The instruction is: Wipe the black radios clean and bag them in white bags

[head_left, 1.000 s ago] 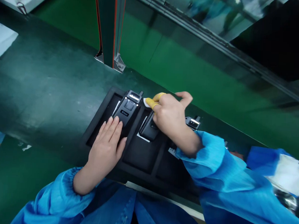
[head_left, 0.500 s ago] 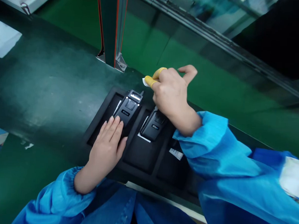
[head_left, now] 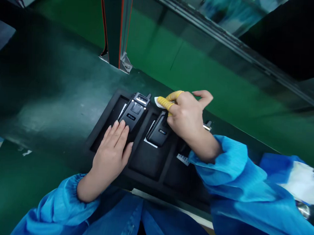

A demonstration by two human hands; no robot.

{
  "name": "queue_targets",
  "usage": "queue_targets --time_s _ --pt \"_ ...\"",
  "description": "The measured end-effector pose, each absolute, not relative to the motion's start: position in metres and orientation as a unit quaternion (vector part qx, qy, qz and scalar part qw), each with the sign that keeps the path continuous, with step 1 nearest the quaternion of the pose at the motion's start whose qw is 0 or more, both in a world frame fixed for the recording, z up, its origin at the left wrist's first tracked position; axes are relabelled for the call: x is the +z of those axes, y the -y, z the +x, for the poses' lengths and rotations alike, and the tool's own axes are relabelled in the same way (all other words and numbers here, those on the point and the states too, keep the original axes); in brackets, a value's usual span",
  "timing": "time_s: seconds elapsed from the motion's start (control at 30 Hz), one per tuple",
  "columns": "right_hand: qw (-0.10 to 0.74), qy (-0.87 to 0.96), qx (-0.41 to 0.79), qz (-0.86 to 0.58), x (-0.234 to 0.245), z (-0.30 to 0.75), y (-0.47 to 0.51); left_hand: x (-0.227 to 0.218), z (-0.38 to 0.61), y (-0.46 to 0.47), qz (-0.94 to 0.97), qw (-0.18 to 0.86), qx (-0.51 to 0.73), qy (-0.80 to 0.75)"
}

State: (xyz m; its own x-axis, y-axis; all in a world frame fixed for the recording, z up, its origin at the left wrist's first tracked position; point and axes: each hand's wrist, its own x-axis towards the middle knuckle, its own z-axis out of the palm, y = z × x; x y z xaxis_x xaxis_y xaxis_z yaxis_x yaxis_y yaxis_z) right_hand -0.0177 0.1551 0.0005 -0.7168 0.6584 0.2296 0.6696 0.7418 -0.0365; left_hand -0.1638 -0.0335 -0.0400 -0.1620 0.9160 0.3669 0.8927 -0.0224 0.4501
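Note:
A black foam tray [head_left: 147, 162] lies on the dark green belt and holds black handheld radios in its slots. My left hand [head_left: 113, 148] lies flat, fingers together, on the lower end of the left radio [head_left: 133, 113]. Over the top of the middle radio [head_left: 159, 129] hovers my right hand [head_left: 187, 117], wearing yellow finger cots. Its thumb and forefinger pinch a small white piece [head_left: 157, 100]. A third radio [head_left: 206, 126] peeks out behind my right wrist.
The green conveyor belt [head_left: 43, 91] runs left to right under the tray. A metal post with a bracket [head_left: 116, 29] stands behind the tray. A metal rail [head_left: 228, 37] crosses the back. Blue sleeves cover both forearms.
My right hand, which had lifted up and away from the tray with the white piece, has come back down over the middle radio. My left hand has stayed on the left radio.

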Motion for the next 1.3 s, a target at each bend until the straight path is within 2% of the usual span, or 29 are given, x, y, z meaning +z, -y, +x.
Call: queue_targets --time_s 0.1,0.27,0.53,0.8,0.93,1.03,1.2,1.3 --pt "0.131 0.923 -0.034 -0.359 0.003 -0.026 -0.139 -0.039 -0.164 0.035 0.646 0.004 0.31 -0.698" --pt "0.099 0.961 -0.044 -0.255 -0.006 -0.06 -0.103 -0.04 -0.164 0.036 0.645 -0.017 0.313 -0.696" --pt "0.124 0.958 -0.149 -0.212 -0.012 -0.038 -0.097 -0.041 -0.163 0.034 0.638 -0.016 0.318 -0.702" --pt "0.112 0.966 -0.072 -0.223 -0.01 -0.065 -0.094 -0.043 -0.164 0.035 0.636 -0.008 0.321 -0.701" --pt "0.13 0.964 -0.113 -0.201 -0.01 -0.046 -0.091 -0.042 -0.165 0.035 0.643 -0.006 0.318 -0.696" --pt "0.147 0.953 -0.136 -0.226 -0.007 -0.023 -0.098 -0.041 -0.165 0.035 0.646 -0.01 0.315 -0.696" --pt "0.152 0.913 -0.084 -0.369 0.002 -0.017 -0.126 -0.041 -0.163 0.036 0.639 -0.004 0.323 -0.698" --pt "0.153 0.916 -0.07 -0.364 0.001 -0.04 -0.139 -0.042 -0.163 0.037 0.64 -0.003 0.33 -0.694"
